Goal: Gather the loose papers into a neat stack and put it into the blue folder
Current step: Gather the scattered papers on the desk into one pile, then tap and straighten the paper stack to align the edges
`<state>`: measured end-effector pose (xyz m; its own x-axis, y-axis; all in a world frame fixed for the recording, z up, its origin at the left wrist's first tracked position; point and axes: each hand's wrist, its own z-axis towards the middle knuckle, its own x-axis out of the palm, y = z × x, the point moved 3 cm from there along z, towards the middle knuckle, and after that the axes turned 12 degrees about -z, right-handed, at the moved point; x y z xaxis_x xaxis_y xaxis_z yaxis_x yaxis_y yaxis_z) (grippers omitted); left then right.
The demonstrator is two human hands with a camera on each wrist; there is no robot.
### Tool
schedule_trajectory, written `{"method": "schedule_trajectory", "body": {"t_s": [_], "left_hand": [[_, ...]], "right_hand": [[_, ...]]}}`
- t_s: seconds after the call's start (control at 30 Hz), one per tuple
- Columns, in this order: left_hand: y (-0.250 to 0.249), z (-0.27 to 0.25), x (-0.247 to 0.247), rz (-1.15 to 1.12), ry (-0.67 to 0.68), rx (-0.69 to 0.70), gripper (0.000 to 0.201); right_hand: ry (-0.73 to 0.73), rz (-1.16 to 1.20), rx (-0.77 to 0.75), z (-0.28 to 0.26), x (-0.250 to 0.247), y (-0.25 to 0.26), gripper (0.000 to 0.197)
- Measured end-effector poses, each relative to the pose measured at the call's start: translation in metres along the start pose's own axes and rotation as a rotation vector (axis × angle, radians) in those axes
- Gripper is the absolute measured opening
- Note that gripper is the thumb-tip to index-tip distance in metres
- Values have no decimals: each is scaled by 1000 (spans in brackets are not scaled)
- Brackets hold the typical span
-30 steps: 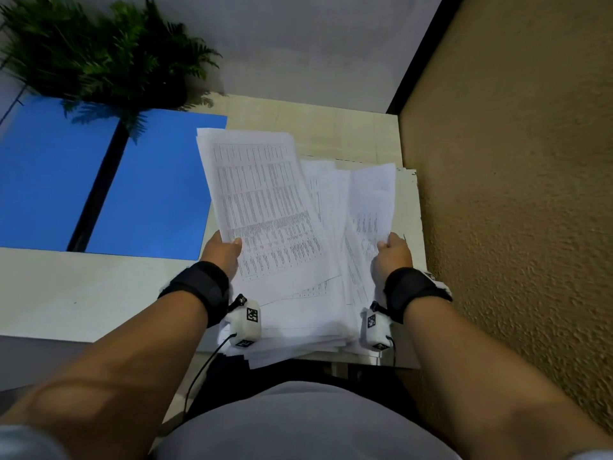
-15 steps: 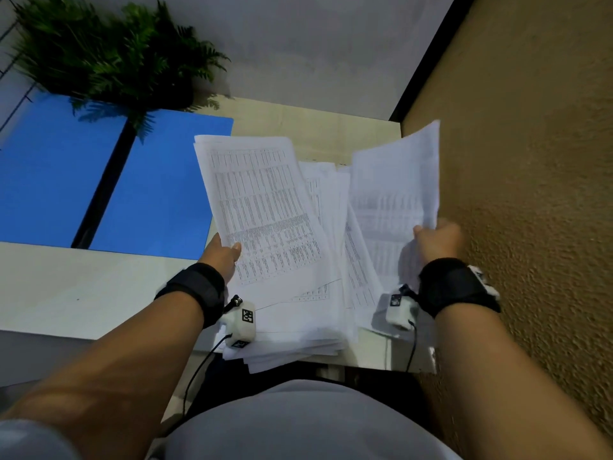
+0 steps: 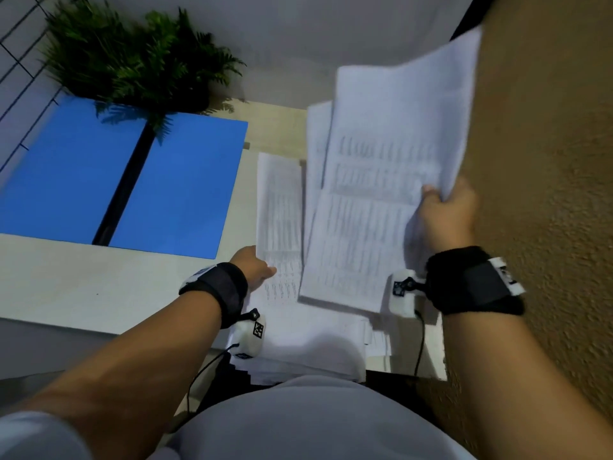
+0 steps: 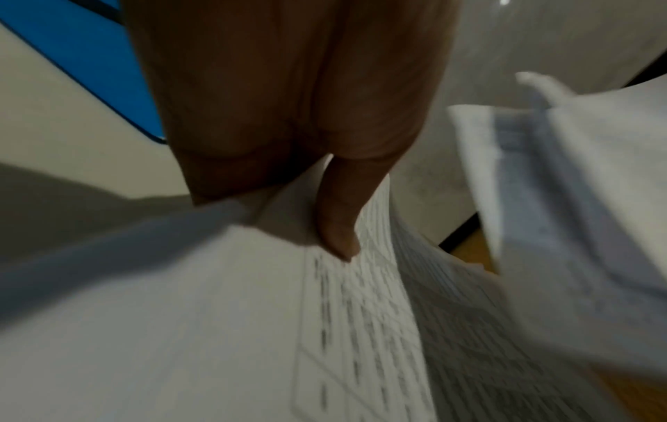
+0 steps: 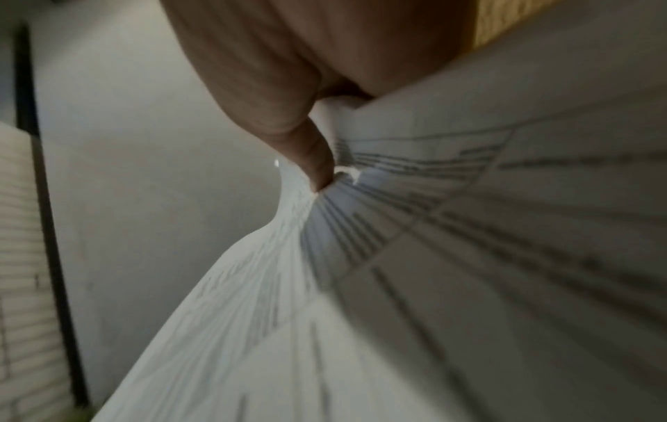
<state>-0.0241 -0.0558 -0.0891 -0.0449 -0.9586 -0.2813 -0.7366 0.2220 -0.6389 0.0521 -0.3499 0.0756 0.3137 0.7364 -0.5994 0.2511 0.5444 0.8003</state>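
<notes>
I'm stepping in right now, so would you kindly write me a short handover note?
Right hand: grips a raised sheaf, lifted above the pile.
Left hand: thumb pinches the top sheets of the pile at the desk's near right.
Blue folder: lies open on the desk, left of the papers, with no papers in it.
Done: gathering is under way.
Left: merge both bundles, square the edges, put the stack into the folder.

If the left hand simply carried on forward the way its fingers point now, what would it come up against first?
Most likely only paper: the left hand already pinches a printed sheet, which runs ahead along its line. Beyond it looks like bare table, then the wall, though depth is hard to judge.
</notes>
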Motion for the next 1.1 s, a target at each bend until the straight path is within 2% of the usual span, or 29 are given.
{"method": "schedule_trajectory", "body": {"t_s": [0.1, 0.2, 0.27, 0.33, 0.4, 0.47, 0.5, 0.53, 0.57, 0.6, 0.63, 0.67, 0.77, 0.8, 0.87, 0.93, 0.97, 1.03, 1.1], "left_hand": [[-1, -6, -1, 170, 18, -26, 49], [-11, -17, 0, 164, 30, -13, 10], [-17, -20, 1, -48, -56, -39, 27], [-17, -21, 3, -296, -132, -113, 42], [-14, -21, 10, -402, -88, -136, 71], [-7, -25, 18, -369, -28, -70, 89], [-4, -24, 23, -341, -22, -18, 89], [-3, -23, 28, -309, -31, 31, 82], [-1, -21, 32, -265, -47, 71, 73], [0, -20, 35, -217, -74, 97, 63], [1, -19, 37, -205, -94, 111, 54], [1, -20, 38, -229, -100, 111, 45], [-5, -23, 36, -382, -60, 165, 36], [-11, -27, 36, -451, -19, 202, 36], [-30, -37, 35, -548, 87, 285, 40], [-55, -52, 29, -589, 189, 370, 42], [-69, -60, 25, -610, 233, 413, 41], [-97, -74, 13, -577, 229, 510, 34], [-122, -85, -1, -489, 132, 611, 32]], "right_hand": [[208, -60, 84, -20, 50, -39, 22], [330, -328, 84, -37, 76, -70, 21], [337, -527, 140, -39, 82, -89, 33], [337, -662, 270, -40, 79, -102, 39], [356, -685, 362, -44, 76, -111, 43], [434, -636, 389, -49, 81, -118, 47], [494, -632, 385, -53, 85, -122, 39], [523, -531, 421, -55, 90, -124, 25], [520, -441, 374, -57, 90, -124, 13], [466, -363, 351, -58, 87, -125, 11], [421, -249, 391, -60, 82, -128, 10], [402, -131, 422, -60, 79, -132, 13], [427, 213, 497, -59, 64, -130, 71], [446, 291, 539, -57, 58, -127, 79], [573, 403, 550, -52, 51, -122, 78], [718, 438, 489, -50, 44, -111, 72], [726, 457, 459, -47, 41, -104, 70], [667, 539, 369, -37, 30, -78, 64], [546, 581, 206, -24, 15, -43, 52]]}}
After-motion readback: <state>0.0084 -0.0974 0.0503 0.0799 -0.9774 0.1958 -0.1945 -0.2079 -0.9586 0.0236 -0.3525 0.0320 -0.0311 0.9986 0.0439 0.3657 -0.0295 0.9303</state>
